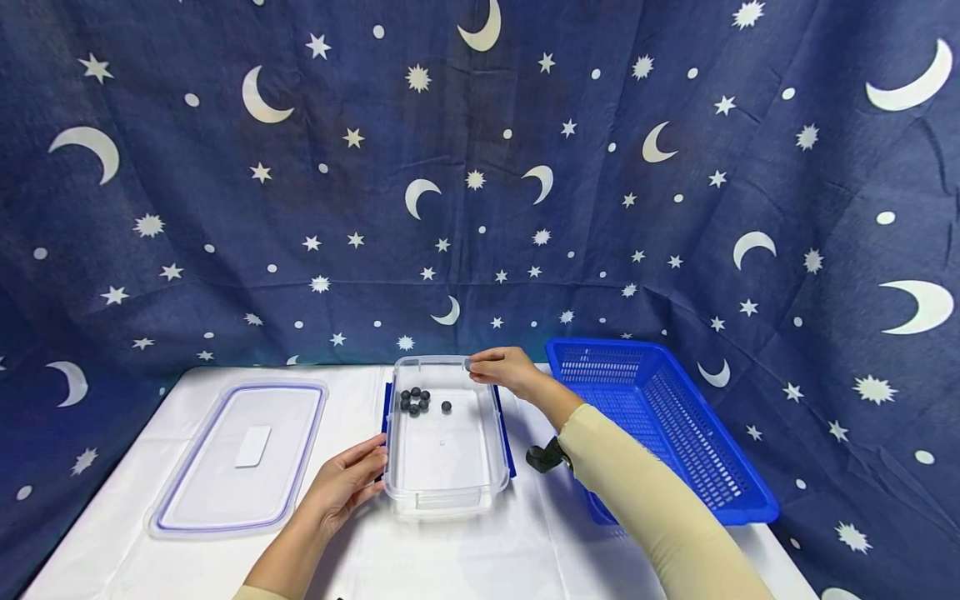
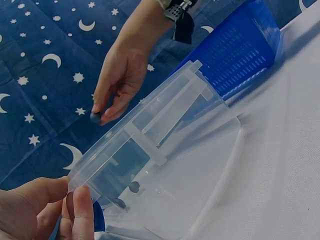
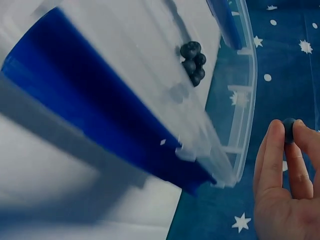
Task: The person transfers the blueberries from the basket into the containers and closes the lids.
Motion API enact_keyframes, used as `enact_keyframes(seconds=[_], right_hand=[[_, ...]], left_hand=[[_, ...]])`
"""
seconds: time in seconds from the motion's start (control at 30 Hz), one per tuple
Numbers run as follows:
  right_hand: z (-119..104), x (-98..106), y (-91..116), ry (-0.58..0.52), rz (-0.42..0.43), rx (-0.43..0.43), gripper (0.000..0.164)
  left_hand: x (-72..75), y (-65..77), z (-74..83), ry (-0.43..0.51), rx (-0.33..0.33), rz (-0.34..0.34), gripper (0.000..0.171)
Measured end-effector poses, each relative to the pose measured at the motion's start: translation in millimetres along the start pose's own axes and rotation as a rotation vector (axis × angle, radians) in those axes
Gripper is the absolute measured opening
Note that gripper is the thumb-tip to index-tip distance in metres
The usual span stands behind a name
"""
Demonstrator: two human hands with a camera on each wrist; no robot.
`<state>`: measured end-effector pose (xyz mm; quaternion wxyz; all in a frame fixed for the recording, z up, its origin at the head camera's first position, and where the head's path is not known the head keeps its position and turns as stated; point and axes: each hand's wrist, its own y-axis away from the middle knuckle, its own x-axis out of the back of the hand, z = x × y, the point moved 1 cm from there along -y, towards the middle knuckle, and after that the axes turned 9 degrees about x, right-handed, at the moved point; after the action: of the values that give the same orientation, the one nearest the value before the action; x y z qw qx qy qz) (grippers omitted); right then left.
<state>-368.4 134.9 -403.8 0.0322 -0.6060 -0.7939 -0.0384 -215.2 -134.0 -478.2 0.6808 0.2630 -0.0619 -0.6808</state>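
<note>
A clear plastic container (image 1: 450,454) with blue side latches stands in the middle of the table. Several blueberries (image 1: 414,411) lie bunched in its far left part, and one blueberry (image 1: 446,407) sits apart to their right. My left hand (image 1: 348,482) grips the container's left side, thumb at the rim and fingers by the blue latch (image 2: 99,216). Over the far right corner, my right hand (image 1: 506,369) pinches another blueberry (image 3: 288,129) between thumb and fingertips, above the rim.
To the left, a clear lid (image 1: 202,500) with a blue-violet seal and a white label lies flat on the white-covered table (image 1: 450,567). A blue perforated basket (image 1: 678,408) stands at right, under my right forearm. A star-patterned blue curtain (image 1: 480,258) hangs behind.
</note>
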Motion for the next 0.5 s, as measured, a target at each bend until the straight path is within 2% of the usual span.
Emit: enact_keyframes(seconds=[0.2, 0.5], right_hand=[[2, -19, -9, -0.043, 0.007, -0.005, 0.031], [8, -44, -15, -0.031, 0.006, -0.048, 0.029]], left_hand=[[0.1, -0.7, -0.1, 0.005, 0.002, 0.001, 0.05], [0.6, -2.2, -0.6, 0.009, 0.007, -0.009, 0.049]])
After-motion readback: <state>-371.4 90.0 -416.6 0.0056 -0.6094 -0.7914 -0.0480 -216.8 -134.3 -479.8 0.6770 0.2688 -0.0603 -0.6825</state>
